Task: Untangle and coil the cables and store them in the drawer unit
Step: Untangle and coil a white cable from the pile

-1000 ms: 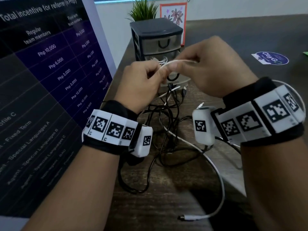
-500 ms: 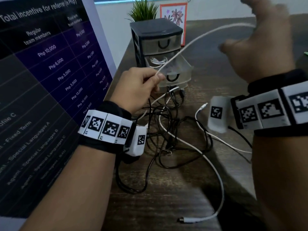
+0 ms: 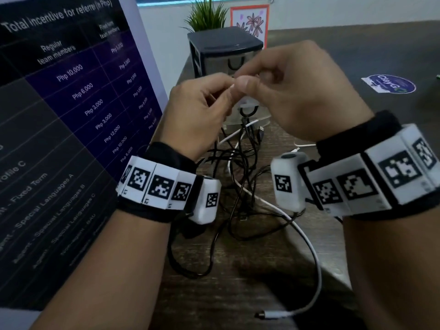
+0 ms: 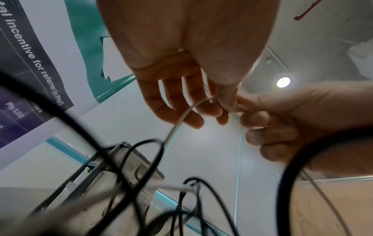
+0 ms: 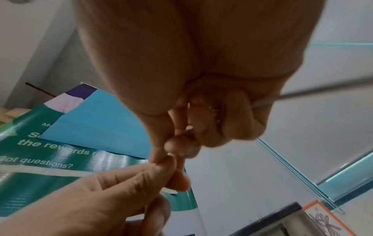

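Hands meet in mid-air, fingertips touching, above the cable pile. Your left hand [image 3: 200, 110] pinches the white cable [image 4: 182, 117] between thumb and forefinger, other fingers loosely curled. Your right hand [image 3: 302, 91] has thumb and forefinger pressed against the left fingertips, same white cable caught there; in the right wrist view the cable also runs out of its curled outer fingers [image 5: 242, 115] toward your right. So both hands are gripping the white cable.

From the left pinch the cable drops toward the table [image 3: 273, 294], passes under both wrists and ends in a plug [image 3: 263, 314] close to you, below the right forearm. Black cables [image 3: 240, 177] lie in a tangle under and between your hands, still knotted together; one black loop hangs close to the left wrist camera.

Drawer unit [image 3: 223, 46] stands just beyond your fingertips, a lower drawer [image 3: 250, 115] pulled out toward the hands; contents hidden by your fingers.

Left of the left hand: a printed banner [image 3: 71, 91]. Beyond the drawer unit: a plant [image 3: 206, 17] and a framed flower picture [image 3: 250, 19]. Right of the right hand, well apart: a round sticker [image 3: 390, 84] on the table.
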Tool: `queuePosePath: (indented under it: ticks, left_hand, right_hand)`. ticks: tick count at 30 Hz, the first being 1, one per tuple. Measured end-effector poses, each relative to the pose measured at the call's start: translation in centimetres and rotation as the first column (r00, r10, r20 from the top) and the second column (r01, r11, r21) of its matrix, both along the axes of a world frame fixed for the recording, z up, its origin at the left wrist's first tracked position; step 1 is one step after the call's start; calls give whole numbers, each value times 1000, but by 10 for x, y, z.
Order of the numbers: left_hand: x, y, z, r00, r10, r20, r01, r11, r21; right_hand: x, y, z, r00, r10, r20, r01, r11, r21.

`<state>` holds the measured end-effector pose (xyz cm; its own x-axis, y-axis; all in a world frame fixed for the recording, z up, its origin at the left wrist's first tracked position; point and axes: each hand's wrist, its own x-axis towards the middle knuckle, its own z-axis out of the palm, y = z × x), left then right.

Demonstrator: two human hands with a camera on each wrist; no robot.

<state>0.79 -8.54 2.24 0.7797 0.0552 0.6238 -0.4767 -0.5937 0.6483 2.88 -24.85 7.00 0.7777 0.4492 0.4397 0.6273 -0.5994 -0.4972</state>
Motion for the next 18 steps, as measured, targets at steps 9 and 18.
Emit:
queuePosePath:
  ticks: [9,18]
  left_hand:
    - [8,4,-12,963,-62,-261,70,997,24]
    - [0,1,4,981,-129,-147,89,963,-255]
  right_hand:
    - [14,-11,4,945,-253,205,151,897,415]
    - [11,-10,-3,999,-45,-27,49,987,154]
